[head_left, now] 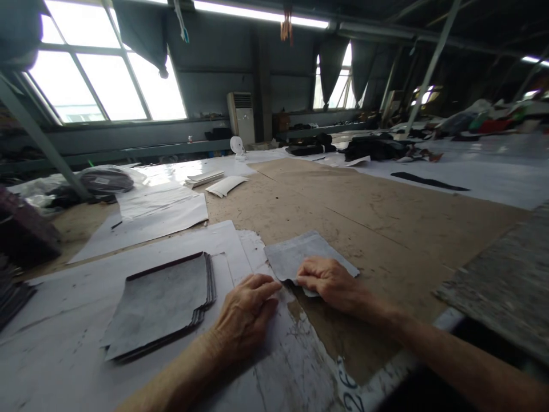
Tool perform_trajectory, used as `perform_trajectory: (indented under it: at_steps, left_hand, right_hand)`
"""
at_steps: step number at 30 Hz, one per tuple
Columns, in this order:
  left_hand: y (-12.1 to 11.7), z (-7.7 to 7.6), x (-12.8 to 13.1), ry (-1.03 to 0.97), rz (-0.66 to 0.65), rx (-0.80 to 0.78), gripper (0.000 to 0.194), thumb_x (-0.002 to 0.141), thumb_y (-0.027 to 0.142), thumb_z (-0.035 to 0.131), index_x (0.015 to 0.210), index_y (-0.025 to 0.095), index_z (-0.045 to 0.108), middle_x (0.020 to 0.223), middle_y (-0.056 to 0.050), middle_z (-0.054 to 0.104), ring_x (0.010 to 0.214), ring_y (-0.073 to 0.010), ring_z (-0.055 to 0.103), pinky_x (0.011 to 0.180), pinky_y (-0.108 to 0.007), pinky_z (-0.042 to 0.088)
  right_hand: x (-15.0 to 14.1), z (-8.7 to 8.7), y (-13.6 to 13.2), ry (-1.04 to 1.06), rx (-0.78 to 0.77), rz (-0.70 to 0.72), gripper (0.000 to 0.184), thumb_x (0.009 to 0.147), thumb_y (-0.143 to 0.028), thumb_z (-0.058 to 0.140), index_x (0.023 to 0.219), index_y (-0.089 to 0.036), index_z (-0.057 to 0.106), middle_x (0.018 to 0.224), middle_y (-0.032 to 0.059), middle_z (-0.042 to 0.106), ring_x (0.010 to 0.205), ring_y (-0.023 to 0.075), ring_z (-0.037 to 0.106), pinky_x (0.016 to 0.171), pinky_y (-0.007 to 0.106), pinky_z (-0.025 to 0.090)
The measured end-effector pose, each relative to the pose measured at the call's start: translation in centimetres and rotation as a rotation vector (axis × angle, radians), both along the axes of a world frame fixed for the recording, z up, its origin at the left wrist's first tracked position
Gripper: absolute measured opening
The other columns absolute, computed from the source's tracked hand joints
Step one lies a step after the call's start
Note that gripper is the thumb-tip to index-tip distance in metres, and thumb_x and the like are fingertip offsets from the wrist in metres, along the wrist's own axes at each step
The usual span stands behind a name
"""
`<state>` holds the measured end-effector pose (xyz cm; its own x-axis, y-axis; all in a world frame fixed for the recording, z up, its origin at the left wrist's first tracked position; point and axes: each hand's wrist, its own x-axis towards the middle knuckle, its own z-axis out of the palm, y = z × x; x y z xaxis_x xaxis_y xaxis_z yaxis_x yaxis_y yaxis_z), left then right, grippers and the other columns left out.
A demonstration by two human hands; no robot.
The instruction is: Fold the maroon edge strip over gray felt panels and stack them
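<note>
A grey fabric piece (311, 252) lies on the brown board, its near edge lifted slightly. My right hand (326, 280) is closed on that near edge, pinching it between thumb and fingers. My left hand (249, 309) rests on the white paper just left of the piece, fingers curled and its index fingertip close to the near left corner. Whether anything is under those fingers is hidden. Left of my left hand sits a stack of grey fabric pieces (165, 300) with dark edges and a notched corner.
Brown board (386, 229) covers the middle of the table. White card pieces (225, 186) and paper sheets lie farther back. Dark fabric bundles (373, 149) and a small white fan (237, 146) stand beyond. A rough grey slab (506, 286) is at right; a slanted metal pole (47, 137) at left.
</note>
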<state>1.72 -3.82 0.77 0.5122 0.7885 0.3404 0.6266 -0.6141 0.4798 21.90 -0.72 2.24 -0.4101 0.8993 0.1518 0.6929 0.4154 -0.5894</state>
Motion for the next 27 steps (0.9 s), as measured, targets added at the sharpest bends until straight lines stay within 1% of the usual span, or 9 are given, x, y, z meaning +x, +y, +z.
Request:
perform_trajectory:
  at_steps: [3, 5, 8, 11, 15, 18, 21, 24, 27]
  left_hand:
    - [0.3, 0.0, 0.5, 0.024, -0.042, 0.030, 0.033, 0.084, 0.015, 0.043, 0.112, 0.021, 0.058, 0.110, -0.004, 0.058, 0.095, -0.0191, 0.053, 0.086, -0.034, 0.045]
    - [0.5, 0.0, 0.8, 0.037, -0.055, 0.046, 0.034, 0.084, 0.015, 0.042, 0.114, 0.021, 0.056, 0.113, -0.004, 0.057, 0.095, -0.0201, 0.053, 0.087, -0.035, 0.045]
    - [0.7, -0.1, 1.2, 0.047, -0.060, 0.060, 0.032, 0.085, 0.016, 0.041, 0.114, 0.022, 0.056, 0.113, -0.004, 0.057, 0.095, -0.0199, 0.053, 0.087, -0.035, 0.045]
    - [0.7, -0.1, 1.3, 0.054, -0.061, 0.066, 0.030, 0.086, 0.015, 0.040, 0.109, 0.022, 0.057, 0.111, -0.002, 0.058, 0.093, -0.0186, 0.054, 0.086, -0.033, 0.046]
    - [0.8, -0.2, 1.4, 0.056, -0.054, 0.080, 0.028, 0.086, 0.016, 0.040, 0.109, 0.022, 0.057, 0.110, -0.003, 0.058, 0.094, -0.0186, 0.055, 0.086, -0.033, 0.046]
    - [0.8, -0.3, 1.3, 0.048, -0.050, 0.093, 0.029, 0.085, 0.016, 0.042, 0.110, 0.022, 0.056, 0.110, -0.003, 0.058, 0.094, -0.0193, 0.055, 0.086, -0.033, 0.046]
    - [0.7, -0.4, 1.3, 0.013, -0.035, 0.109, 0.025, 0.085, 0.015, 0.041, 0.104, 0.020, 0.056, 0.106, -0.005, 0.058, 0.093, -0.0181, 0.056, 0.084, -0.032, 0.047]
    - [0.5, -0.6, 1.2, -0.033, -0.017, 0.128, 0.020, 0.087, 0.015, 0.037, 0.097, 0.017, 0.054, 0.106, -0.007, 0.055, 0.090, -0.0159, 0.057, 0.080, -0.029, 0.048]
    - [0.4, -0.6, 1.2, -0.033, -0.042, 0.141, 0.025, 0.087, 0.017, 0.039, 0.111, 0.018, 0.046, 0.114, -0.009, 0.051, 0.094, -0.0170, 0.056, 0.078, -0.029, 0.048]
  right_hand:
    - [0.3, 0.2, 0.8, 0.045, -0.107, -0.051, 0.018, 0.078, -0.026, 0.047, 0.069, -0.017, 0.061, 0.063, -0.0007, 0.057, 0.058, 0.0114, 0.050, 0.052, 0.021, 0.037]
    - [0.4, 0.3, 1.1, 0.062, -0.143, -0.064, 0.019, 0.077, -0.026, 0.046, 0.069, -0.016, 0.061, 0.059, -0.0012, 0.056, 0.055, 0.0110, 0.049, 0.050, 0.021, 0.036]
    - [0.4, 0.3, 0.9, 0.074, -0.136, -0.049, 0.023, 0.078, -0.030, 0.046, 0.069, -0.017, 0.062, 0.066, 0.0002, 0.059, 0.062, 0.0123, 0.052, 0.056, 0.022, 0.038]
    - [0.2, 0.5, 0.1, 0.068, -0.081, -0.026, 0.023, 0.074, -0.041, 0.056, 0.071, -0.018, 0.063, 0.076, 0.0012, 0.061, 0.073, 0.0151, 0.053, 0.063, 0.023, 0.038]
    - [-0.1, 0.4, -0.8, 0.061, -0.013, -0.033, 0.021, 0.063, -0.036, 0.067, 0.072, -0.018, 0.062, 0.079, 0.0028, 0.060, 0.077, 0.0173, 0.052, 0.067, 0.026, 0.038]
    - [0.1, 0.4, -0.5, 0.070, -0.019, -0.025, 0.012, 0.069, -0.029, 0.060, 0.071, -0.017, 0.062, 0.077, 0.0035, 0.060, 0.076, 0.0169, 0.052, 0.068, 0.026, 0.038]
    - [0.6, 0.3, 0.3, 0.089, -0.095, 0.019, 0.020, 0.077, -0.026, 0.047, 0.071, -0.018, 0.063, 0.073, 0.0012, 0.061, 0.064, 0.0128, 0.053, 0.059, 0.023, 0.039]
    - [0.8, 0.0, 0.7, 0.098, -0.119, -0.020, 0.024, 0.080, -0.027, 0.041, 0.072, -0.017, 0.061, 0.064, -0.0005, 0.058, 0.056, 0.0116, 0.050, 0.051, 0.022, 0.037]
    - [0.3, -0.5, 0.5, 0.082, -0.044, -0.096, 0.025, 0.083, -0.030, 0.038, 0.069, -0.018, 0.056, 0.063, 0.0004, 0.055, 0.059, 0.0133, 0.050, 0.054, 0.023, 0.036]
